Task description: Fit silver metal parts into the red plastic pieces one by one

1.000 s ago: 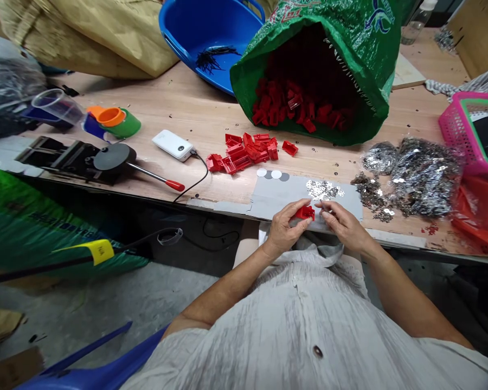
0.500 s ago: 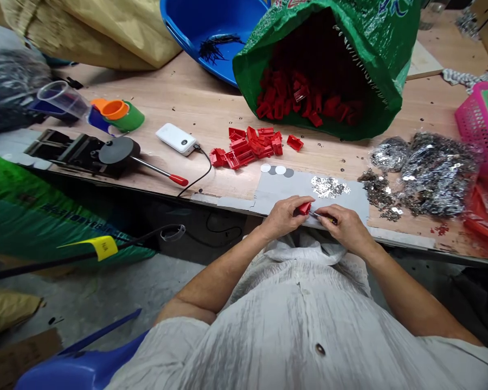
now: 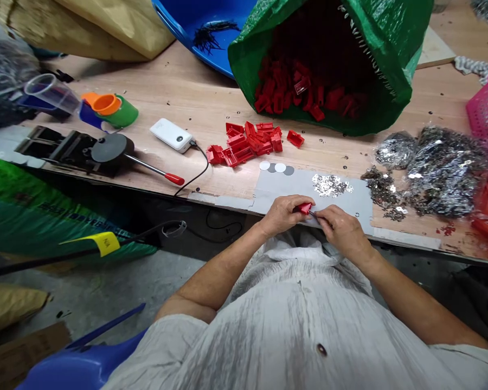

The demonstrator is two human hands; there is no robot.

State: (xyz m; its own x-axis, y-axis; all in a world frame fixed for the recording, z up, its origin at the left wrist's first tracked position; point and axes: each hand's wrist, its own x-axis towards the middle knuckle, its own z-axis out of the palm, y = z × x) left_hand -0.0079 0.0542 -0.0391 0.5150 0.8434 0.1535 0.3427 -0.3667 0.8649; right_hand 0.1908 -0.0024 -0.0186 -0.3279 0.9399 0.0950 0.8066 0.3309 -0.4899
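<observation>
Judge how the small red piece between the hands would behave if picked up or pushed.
The red plastic piece is probably stiff and light: the left hand holds it in a mere fingertip pinch. Its boxy shape, like the loose red pieces resting flat nearby, suggests it would slide rather than roll. Being small, it could slip from a loose pinch.

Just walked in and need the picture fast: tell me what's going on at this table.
A seated person holds a small red piece in the left hand, at the near edge of a grey sheet. The right hand has its fingertips at the piece's right end; whether it grips anything there is too small to tell. More red pieces lie loose farther back, others lie in a green bag, and metal bits sit on the sheet.
</observation>
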